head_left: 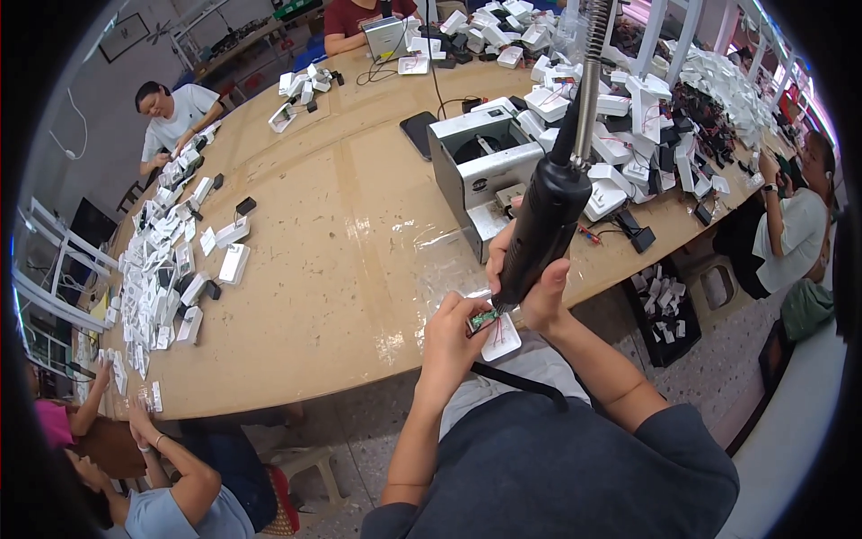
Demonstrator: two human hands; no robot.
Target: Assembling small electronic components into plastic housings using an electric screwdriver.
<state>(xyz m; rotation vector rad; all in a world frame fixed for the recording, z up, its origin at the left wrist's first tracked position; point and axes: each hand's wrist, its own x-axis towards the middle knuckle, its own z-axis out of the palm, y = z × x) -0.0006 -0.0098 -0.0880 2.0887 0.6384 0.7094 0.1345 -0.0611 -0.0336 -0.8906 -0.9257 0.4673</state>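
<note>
My right hand (544, 304) is wrapped round a black electric screwdriver (549, 211), which hangs from a coiled spring and points down. Between the fingers of my left hand (446, 334) is a small green circuit board (482, 320), pinched near the table's front edge. The screwdriver's lower end is right beside the board; whether its bit touches a screw is hidden. Just below the board is an open white plastic case (503, 341) with thin red wires in it, close to my lap.
A grey metal box-shaped machine (460, 184) stands just beyond the screwdriver, with a black flat device (418, 135) behind it. White cases (642, 117) are heaped at the right, more (166, 269) at the left. Several people sit round the table (314, 269). A black crate (663, 310) holds white parts.
</note>
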